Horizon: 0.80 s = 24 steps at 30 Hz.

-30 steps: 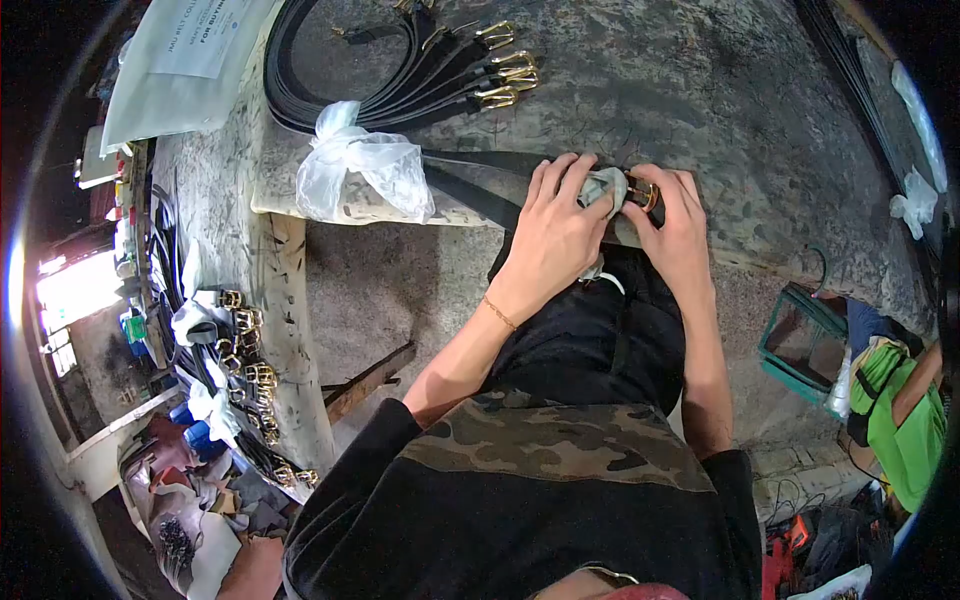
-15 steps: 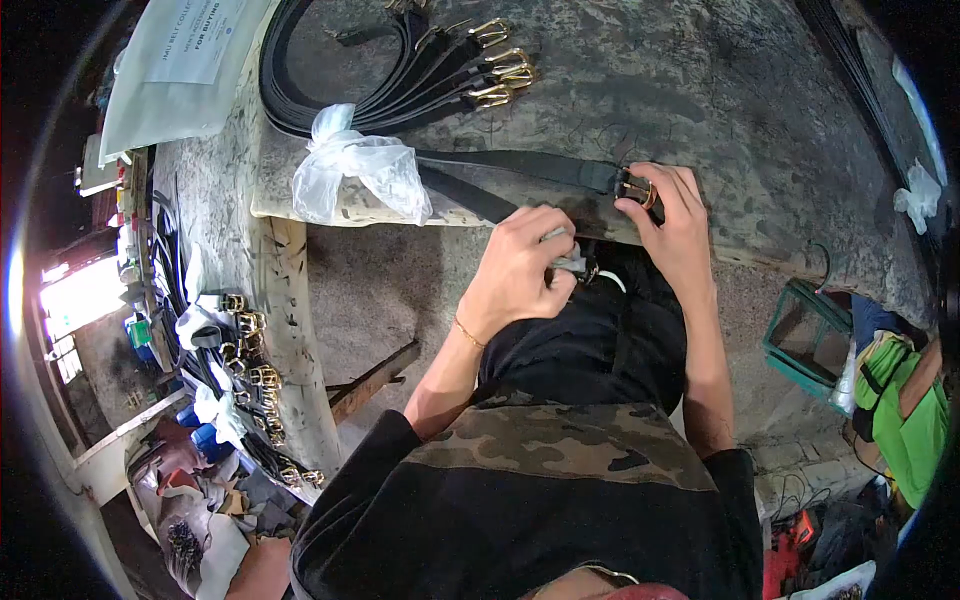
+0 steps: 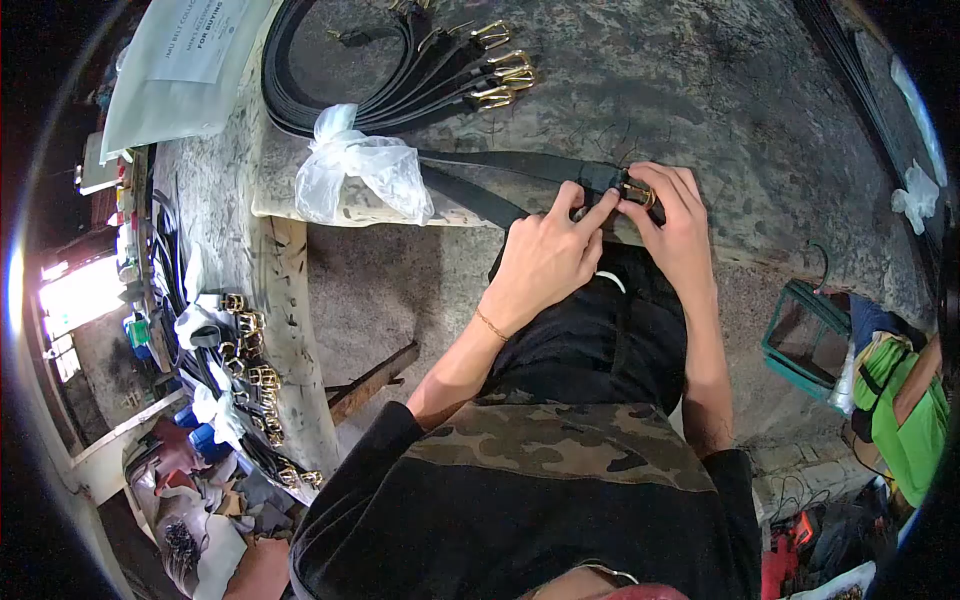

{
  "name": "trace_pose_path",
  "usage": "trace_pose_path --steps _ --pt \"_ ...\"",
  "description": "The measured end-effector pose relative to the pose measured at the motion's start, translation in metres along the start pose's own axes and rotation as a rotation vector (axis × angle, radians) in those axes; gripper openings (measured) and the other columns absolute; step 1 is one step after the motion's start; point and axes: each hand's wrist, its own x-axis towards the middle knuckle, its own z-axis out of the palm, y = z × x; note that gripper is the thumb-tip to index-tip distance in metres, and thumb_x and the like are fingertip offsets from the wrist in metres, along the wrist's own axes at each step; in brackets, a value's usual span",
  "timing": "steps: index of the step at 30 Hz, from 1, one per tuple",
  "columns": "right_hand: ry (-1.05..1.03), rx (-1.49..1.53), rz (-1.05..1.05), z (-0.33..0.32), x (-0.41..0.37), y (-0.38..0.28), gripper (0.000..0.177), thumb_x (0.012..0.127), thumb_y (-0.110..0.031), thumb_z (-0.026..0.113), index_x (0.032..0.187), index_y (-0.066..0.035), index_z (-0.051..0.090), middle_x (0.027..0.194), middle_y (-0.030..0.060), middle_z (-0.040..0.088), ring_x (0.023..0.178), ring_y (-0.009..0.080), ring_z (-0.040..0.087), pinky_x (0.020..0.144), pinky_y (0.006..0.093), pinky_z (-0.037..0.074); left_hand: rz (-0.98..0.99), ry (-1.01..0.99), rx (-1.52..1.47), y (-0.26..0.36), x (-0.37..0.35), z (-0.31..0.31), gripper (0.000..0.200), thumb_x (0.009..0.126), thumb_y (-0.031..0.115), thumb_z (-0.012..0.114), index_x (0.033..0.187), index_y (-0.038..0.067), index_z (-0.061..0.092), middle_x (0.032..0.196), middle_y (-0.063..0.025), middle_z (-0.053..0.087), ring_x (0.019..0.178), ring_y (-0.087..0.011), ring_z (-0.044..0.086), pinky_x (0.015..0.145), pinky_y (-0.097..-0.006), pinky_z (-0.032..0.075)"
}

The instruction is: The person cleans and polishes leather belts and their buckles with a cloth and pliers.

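A black belt [image 3: 540,164] runs from under a white plastic wrap [image 3: 362,172] to its gold buckle [image 3: 636,191] near the table's front edge. My right hand [image 3: 672,208] pinches the buckle end from the right. My left hand [image 3: 556,245] is at the belt's end, its index finger stretched to the strap beside the buckle and its other fingers curled. Whether anything is inside those curled fingers is hidden. A second dark strap [image 3: 470,195] passes from the wrap to behind my left hand.
Coiled belts with gold buckles [image 3: 512,75] lie at the back. Left are a printed plastic bag [image 3: 170,80] and more buckled belts [image 3: 262,378]. A green basket [image 3: 806,338] stands right, near a person's arm [image 3: 918,385] and bright green cloth [image 3: 915,440].
My left hand has moved up and right from the table's edge to the buckle end, and its index finger has stretched out. My right hand has stayed nearly still.
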Motion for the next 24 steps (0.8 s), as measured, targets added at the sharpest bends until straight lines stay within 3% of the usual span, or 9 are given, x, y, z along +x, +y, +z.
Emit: trace_pose_path --steps 11,15,17,21,24 --pt "0.015 0.007 -0.047 -0.0008 0.0010 -0.0015 0.033 0.076 -0.004 0.076 0.107 0.000 0.065 0.111 0.0111 0.067 0.103 0.0322 0.060 0.086 0.0399 0.051 0.022 0.077 -0.072 0.0016 -0.0022 0.0041 0.041 0.087 0.016 0.064 0.129 0.015 0.060 0.108 -0.0121 0.055 0.067 -0.0310 0.065 0.056 -0.0414 0.054" --pt "0.058 0.028 -0.042 0.0009 -0.0006 0.0015 0.029 0.079 -0.001 0.074 0.107 0.000 0.065 0.107 0.0123 0.068 0.096 0.0312 0.063 0.082 0.0384 0.052 0.013 0.101 -0.113 -0.0005 -0.0028 0.0062 0.031 0.087 0.015 0.066 0.118 0.010 0.063 0.111 -0.0113 0.057 0.066 -0.0292 0.065 0.056 -0.0398 0.054" --pt "0.083 0.151 0.107 0.0004 -0.0029 0.0005 0.026 0.083 0.002 0.071 0.108 -0.001 0.066 0.102 0.0128 0.069 0.088 0.0291 0.066 0.077 0.0351 0.054 0.015 0.114 -0.124 -0.0015 -0.0025 0.0060 0.027 0.087 0.014 0.066 0.113 0.009 0.065 0.112 -0.0108 0.058 0.065 -0.0285 0.065 0.056 -0.0390 0.054" --pt "0.165 0.121 0.031 0.0054 -0.0033 0.0052 0.025 0.085 0.003 0.070 0.109 -0.002 0.067 0.097 0.0121 0.070 0.081 0.0231 0.068 0.071 0.0321 0.053 0.009 0.200 -0.164 -0.0015 0.0004 0.0032 0.016 0.086 0.013 0.068 0.100 0.006 0.067 0.105 -0.0080 0.061 0.063 -0.0275 0.065 0.056 -0.0378 0.053" --pt "0.231 0.221 0.121 0.0062 -0.0023 0.0019 0.021 0.086 0.001 0.071 0.106 -0.001 0.068 0.091 0.0099 0.069 0.075 0.0173 0.066 0.067 0.0292 0.052 0.027 0.274 -0.185 -0.0034 0.0069 0.0018 0.012 0.086 0.012 0.068 0.096 0.005 0.067 0.099 -0.0069 0.061 0.061 -0.0276 0.065 0.055 -0.0380 0.053"
